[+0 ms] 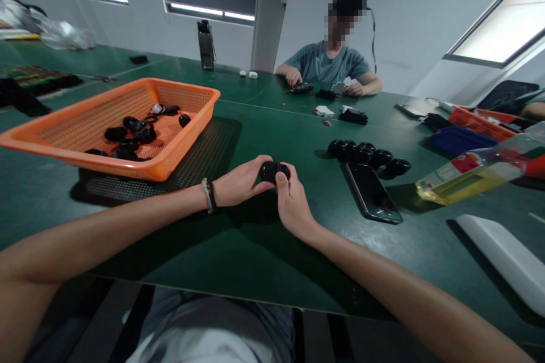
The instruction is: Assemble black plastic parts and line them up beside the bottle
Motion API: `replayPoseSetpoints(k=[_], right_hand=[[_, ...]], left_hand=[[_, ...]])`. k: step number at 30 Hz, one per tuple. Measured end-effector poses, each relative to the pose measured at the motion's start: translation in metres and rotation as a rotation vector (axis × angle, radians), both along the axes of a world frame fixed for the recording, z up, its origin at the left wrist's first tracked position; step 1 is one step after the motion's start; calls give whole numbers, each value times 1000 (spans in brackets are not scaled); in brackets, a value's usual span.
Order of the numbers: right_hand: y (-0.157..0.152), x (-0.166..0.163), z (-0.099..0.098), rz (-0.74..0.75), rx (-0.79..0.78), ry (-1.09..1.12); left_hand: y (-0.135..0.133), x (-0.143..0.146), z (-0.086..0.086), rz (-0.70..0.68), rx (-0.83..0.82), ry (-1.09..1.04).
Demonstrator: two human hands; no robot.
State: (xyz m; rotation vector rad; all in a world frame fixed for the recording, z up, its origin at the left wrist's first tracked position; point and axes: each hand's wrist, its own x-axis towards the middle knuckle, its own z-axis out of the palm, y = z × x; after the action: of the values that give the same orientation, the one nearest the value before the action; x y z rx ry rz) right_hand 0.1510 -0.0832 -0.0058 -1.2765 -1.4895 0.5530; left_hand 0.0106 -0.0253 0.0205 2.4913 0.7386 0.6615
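one rounded black piece [269,171] sits between the left hand [243,182] and the right hand [295,202], just right of the orange basket [159,169] and over the green table [238,272]; fingers of both hands wrap around it, the right thumb pressing on its near side, so each grip is closed on that same piece. the work looks partway through, as far as can be judged: several loose black parts [143,134] lie scattered inside the basket, apparently left to handle, while a close cluster of similar black pieces [361,155] stands well to the right of the basket and may be the finished ones, though nothing shows that for certain. whether the held piece is complete cannot be told, since the fingers hide much of it. as for writing, none can be read: the bottle of yellow liquid [472,173], far to the right of the basket, bears a red and white label too blurred to make out, and the dark-screened phone [372,193], nearer the basket than that bottle, shows no legible mark.
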Motion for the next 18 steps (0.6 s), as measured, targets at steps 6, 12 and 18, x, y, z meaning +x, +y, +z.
replayPoseSetpoints(k=[6,12,18], right_hand=[[5,3,0,8,26,-30],[19,17,2,44,86,-197],[20,20,6,-27,214,-252]], left_hand=[[2,1,-1,2,26,2],[0,4,-2,55,-38,5],[-5,7,-4,27,-150,-106]])
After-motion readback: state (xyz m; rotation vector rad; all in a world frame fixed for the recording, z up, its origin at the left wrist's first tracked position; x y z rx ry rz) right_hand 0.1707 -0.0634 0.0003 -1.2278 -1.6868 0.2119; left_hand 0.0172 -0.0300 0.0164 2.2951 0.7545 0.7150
